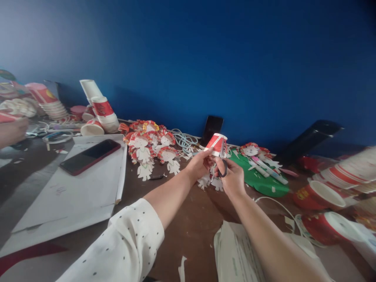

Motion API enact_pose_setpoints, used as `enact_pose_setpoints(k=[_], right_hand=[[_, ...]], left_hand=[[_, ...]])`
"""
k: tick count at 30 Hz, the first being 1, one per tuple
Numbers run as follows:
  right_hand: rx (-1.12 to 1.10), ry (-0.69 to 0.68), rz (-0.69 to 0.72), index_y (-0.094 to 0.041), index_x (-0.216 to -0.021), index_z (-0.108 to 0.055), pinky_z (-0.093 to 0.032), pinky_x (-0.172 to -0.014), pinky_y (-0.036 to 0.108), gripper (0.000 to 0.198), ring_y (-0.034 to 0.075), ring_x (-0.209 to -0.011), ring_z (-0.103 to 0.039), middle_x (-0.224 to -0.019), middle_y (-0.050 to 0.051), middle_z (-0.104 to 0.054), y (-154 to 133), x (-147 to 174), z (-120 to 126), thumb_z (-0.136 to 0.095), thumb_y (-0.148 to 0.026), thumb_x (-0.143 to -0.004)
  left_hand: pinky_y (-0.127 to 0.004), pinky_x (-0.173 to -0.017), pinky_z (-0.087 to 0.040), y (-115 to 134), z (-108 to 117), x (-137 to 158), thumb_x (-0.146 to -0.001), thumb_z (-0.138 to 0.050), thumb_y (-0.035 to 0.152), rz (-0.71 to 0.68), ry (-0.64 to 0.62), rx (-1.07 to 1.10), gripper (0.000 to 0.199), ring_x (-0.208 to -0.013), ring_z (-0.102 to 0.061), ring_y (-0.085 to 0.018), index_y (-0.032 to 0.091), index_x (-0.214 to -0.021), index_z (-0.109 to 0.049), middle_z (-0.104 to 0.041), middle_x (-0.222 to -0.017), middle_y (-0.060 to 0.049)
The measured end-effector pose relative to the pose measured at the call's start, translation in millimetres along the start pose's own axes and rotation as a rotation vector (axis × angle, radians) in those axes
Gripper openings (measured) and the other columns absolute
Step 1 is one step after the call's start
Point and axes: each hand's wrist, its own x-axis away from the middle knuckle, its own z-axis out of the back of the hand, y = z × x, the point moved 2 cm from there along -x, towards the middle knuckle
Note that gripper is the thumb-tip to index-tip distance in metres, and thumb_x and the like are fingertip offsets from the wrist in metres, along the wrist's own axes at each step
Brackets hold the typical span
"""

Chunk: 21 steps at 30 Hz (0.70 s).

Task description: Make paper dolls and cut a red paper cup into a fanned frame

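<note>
A red and white paper cup is gripped in my left hand, above the middle of the table. My right hand is closed on a pair of scissors with dark handles. The blades lie against the cup's right side; whether they are cutting I cannot tell. Beneath my hands lie white paper figure cutouts. To their left sits a heap of similar paper dolls with red and white curled edges.
A phone lies on a white box lid at the left. Stacked paper cups stand behind it, more cups at the right. Pens rest on a green sheet. Another person's hand shows at the far left.
</note>
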Motion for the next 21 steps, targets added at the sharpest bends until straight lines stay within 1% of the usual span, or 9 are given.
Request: enact_pose_setpoints(k=[4,7,10,13,16,20,21], right_hand=[[0.074,0.005,0.006,-0.016,-0.07,-0.063,-0.04,-0.039,0.021,0.034,0.009,-0.04,-0.05,-0.052,-0.003,-0.056,-3.5,2.7,0.1,-0.072,-0.05,-0.069],[0.106,0.011,0.01,-0.016,-0.076,-0.065,-0.042,-0.041,0.022,0.037,0.01,-0.042,-0.051,-0.053,-0.002,-0.057,-3.3,2.6,0.3,-0.072,-0.052,-0.068],[0.106,-0.022,0.001,-0.016,-0.082,-0.067,-0.044,-0.045,0.024,0.039,0.011,-0.046,-0.053,-0.056,-0.002,-0.059,1.8,0.0,1.0,-0.073,-0.052,-0.067],[0.158,-0.067,0.014,-0.017,-0.088,-0.069,-0.042,-0.047,0.023,0.039,0.012,-0.051,-0.053,-0.06,-0.001,-0.061,7.5,-2.1,0.8,-0.072,-0.051,-0.068],[0.196,-0.103,0.042,-0.017,-0.087,-0.069,-0.041,-0.049,0.024,0.037,0.013,-0.053,-0.053,-0.06,-0.001,-0.061,11.1,-1.4,-1.1,-0.071,-0.05,-0.07],[0.209,-0.152,0.077,-0.017,-0.087,-0.068,-0.042,-0.051,0.025,0.036,0.014,-0.055,-0.054,-0.062,0.0,-0.062,15.2,0.9,-3.0,-0.07,-0.049,-0.07],[0.231,-0.155,0.092,-0.017,-0.088,-0.068,-0.042,-0.052,0.025,0.037,0.014,-0.056,-0.054,-0.063,0.0,-0.063,16.2,1.2,-2.8,-0.07,-0.049,-0.07]], left_hand=[[-0.009,-0.039,-0.034,7.2,-0.2,-0.5,-0.079,-0.065,0.012,-0.024,0.055,0.156,0.02,-0.043,-0.044,-0.001,0.013,-0.067,-0.05,-0.045,-0.053,0.004],[-0.009,-0.04,-0.036,10.0,-1.6,1.0,-0.081,-0.061,0.008,-0.038,0.083,0.17,0.015,-0.044,-0.046,-0.002,0.012,-0.07,-0.051,-0.046,-0.053,0.004],[-0.01,-0.042,-0.039,10.0,-1.4,0.8,-0.083,-0.06,0.01,-0.043,0.104,0.13,0.012,-0.043,-0.046,-0.002,0.01,-0.072,-0.054,-0.049,-0.053,0.003],[-0.012,-0.045,-0.042,9.0,0.1,-2.2,-0.083,-0.061,0.015,-0.063,0.089,0.114,0.016,-0.043,-0.048,-0.003,0.011,-0.07,-0.053,-0.05,-0.052,0.002],[-0.015,-0.046,-0.042,9.2,2.1,-5.5,-0.083,-0.062,0.019,-0.095,0.091,0.106,0.021,-0.042,-0.047,-0.005,0.013,-0.066,-0.051,-0.05,-0.05,0.003],[-0.016,-0.046,-0.042,12.1,2.1,-6.6,-0.082,-0.064,0.02,-0.142,0.136,0.122,0.021,-0.043,-0.048,-0.005,0.013,-0.066,-0.051,-0.05,-0.051,0.003],[-0.015,-0.046,-0.042,12.7,1.8,-6.3,-0.081,-0.065,0.02,-0.134,0.159,0.132,0.02,-0.044,-0.049,-0.005,0.013,-0.067,-0.052,-0.051,-0.052,0.003]])
